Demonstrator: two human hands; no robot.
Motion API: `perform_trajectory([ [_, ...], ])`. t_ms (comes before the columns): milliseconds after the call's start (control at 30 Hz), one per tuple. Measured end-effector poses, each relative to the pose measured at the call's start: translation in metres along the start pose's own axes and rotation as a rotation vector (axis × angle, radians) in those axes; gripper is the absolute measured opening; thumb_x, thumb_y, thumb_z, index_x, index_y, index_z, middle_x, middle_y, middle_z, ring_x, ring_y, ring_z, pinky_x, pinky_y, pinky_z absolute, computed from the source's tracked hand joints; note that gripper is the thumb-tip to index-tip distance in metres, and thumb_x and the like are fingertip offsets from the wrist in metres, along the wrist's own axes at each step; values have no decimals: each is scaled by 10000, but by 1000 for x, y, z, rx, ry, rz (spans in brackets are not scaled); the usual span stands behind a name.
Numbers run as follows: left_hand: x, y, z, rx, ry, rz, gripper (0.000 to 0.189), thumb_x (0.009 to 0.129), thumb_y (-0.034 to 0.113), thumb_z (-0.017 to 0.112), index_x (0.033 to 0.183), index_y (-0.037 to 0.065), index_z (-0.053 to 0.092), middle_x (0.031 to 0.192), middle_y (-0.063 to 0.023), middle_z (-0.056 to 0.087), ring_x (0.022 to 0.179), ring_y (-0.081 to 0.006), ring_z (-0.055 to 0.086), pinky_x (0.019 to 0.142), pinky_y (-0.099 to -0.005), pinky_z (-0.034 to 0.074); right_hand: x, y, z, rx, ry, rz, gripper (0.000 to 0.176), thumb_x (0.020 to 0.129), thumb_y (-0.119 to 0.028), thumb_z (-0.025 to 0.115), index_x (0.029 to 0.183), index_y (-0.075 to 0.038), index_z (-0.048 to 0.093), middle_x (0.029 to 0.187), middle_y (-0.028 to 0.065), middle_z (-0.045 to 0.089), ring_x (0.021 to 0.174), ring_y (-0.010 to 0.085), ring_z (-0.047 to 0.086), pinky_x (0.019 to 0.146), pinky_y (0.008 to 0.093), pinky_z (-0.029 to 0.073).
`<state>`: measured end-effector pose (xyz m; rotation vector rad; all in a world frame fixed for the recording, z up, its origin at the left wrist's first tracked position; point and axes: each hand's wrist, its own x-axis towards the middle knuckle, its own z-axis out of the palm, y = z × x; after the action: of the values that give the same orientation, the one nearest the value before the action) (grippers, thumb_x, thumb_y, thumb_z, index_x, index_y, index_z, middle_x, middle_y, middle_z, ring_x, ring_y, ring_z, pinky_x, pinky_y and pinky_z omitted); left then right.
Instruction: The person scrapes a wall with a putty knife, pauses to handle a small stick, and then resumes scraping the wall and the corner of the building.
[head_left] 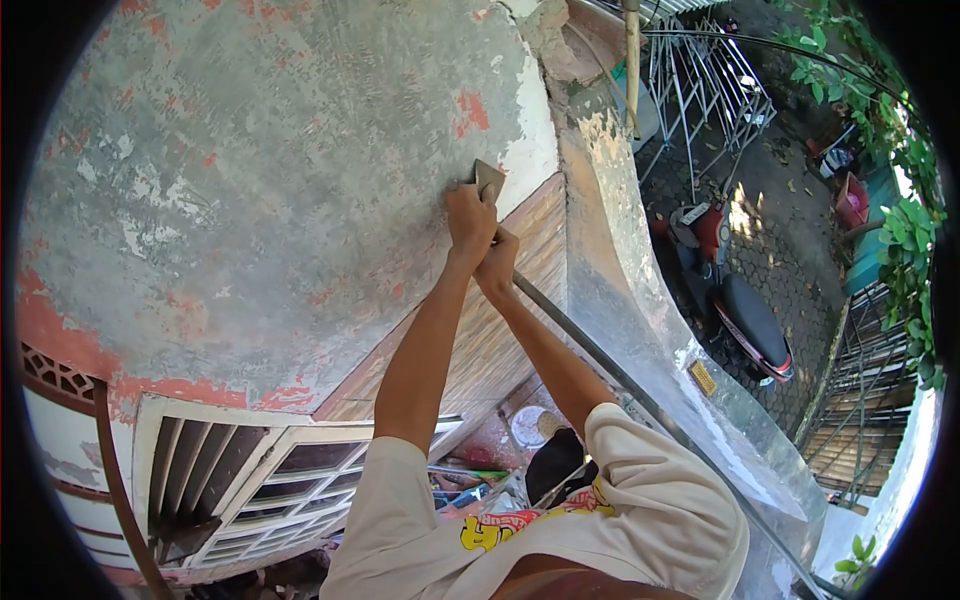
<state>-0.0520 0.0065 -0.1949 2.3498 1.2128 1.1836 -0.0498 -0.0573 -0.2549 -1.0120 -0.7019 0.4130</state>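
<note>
My left hand point(470, 222) is closed around a scraper point(489, 178) with a flat, dull metal blade. The blade lies against the grey, patchy wall point(300, 170), close to its right-hand edge. My right hand point(497, 262) is closed just below and beside the left, touching it; its fingers are partly hidden, and what they grip is hard to make out. A long dark pole point(640, 396) runs from near my right wrist down to the lower right. Whether the pole joins the scraper cannot be seen.
Remnants of red paint point(471, 113) mark the wall. Below are a tiled strip point(535, 225) and a white louvred window frame point(285, 450). Right of a concrete ledge point(610, 250), a parked motorbike point(755, 320) stands on paving near a folding metal rack point(700, 90).
</note>
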Motion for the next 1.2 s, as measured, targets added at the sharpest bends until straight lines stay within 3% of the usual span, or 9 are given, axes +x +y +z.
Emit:
perform_trajectory([
  [133, 0, 15, -12, 28, -41, -48, 313, 850, 177, 669, 707, -100, 648, 678, -314, 596, 677, -470, 620, 607, -511, 466, 1, -8, 0, 101, 1, 64, 209, 856, -105, 637, 860, 102, 621, 754, 56, 637, 760, 64, 486, 635, 270, 427],
  [233, -2, 6, -6, 20, 31, 21, 358, 854, 202, 668, 645, -85, 622, 584, -258, 592, 567, -399, 628, 552, -472, 452, 0, -3, -2, 1, -26, 67, 193, 854, -94, 632, 875, 97, 628, 744, 53, 638, 764, 63, 500, 648, 262, 435],
  [533, -5, 9, -1, 13, 83, 16, 373, 870, 206, 643, 650, -94, 618, 612, -273, 596, 583, -420, 622, 575, -465, 457, 1, -6, -10, 26, -26, 83, 186, 851, -88, 626, 884, 95, 636, 726, 38, 634, 749, 61, 484, 623, 267, 430],
  [633, -13, 8, 0, -35, 74, -49, 376, 874, 215, 638, 661, -95, 622, 629, -283, 596, 609, -433, 619, 598, -477, 455, -5, -5, -11, -30, 8, 4, 189, 850, -89, 629, 892, 95, 638, 739, 38, 641, 746, 61, 483, 623, 265, 429],
  [733, -13, 3, 9, -173, 39, -145, 374, 878, 217, 634, 676, -98, 624, 641, -294, 594, 626, -446, 615, 602, -480, 453, 2, -13, -24, 2, -100, 86, 193, 849, -92, 633, 894, 96, 637, 732, 31, 629, 748, 60, 482, 623, 262, 427],
  [833, -5, 14, 2, -14, 64, -20, 364, 886, 207, 627, 684, -96, 625, 630, -283, 598, 605, -433, 620, 582, -472, 452, 7, 1, -18, -14, -71, 68, 194, 855, -94, 629, 902, 94, 638, 732, 18, 608, 735, 59, 475, 612, 259, 416],
  [1033, -11, 12, 0, -141, 23, -91, 317, 892, 148, 617, 723, -119, 636, 665, -313, 590, 667, -465, 622, 583, -486, 462, 3, -3, -22, 49, -118, 94, 188, 860, -102, 628, 910, 79, 644, 727, 2, 585, 732, 54, 452, 595, 253, 390],
  [1133, -6, 17, -4, -13, 54, -7, 324, 890, 157, 624, 720, -119, 635, 674, -316, 589, 665, -467, 619, 585, -486, 459, 3, -3, -14, 46, -56, 49, 183, 857, -98, 630, 911, 76, 646, 731, 2, 590, 750, 52, 461, 603, 251, 396],
  [1200, -17, 10, -2, -59, 49, -81, 350, 883, 194, 635, 686, -95, 628, 656, -289, 601, 648, -444, 623, 588, -471, 460, -6, -5, -19, 32, -69, 47, 180, 857, -94, 630, 914, 76, 647, 727, 0, 589, 754, 49, 465, 604, 249, 397],
])
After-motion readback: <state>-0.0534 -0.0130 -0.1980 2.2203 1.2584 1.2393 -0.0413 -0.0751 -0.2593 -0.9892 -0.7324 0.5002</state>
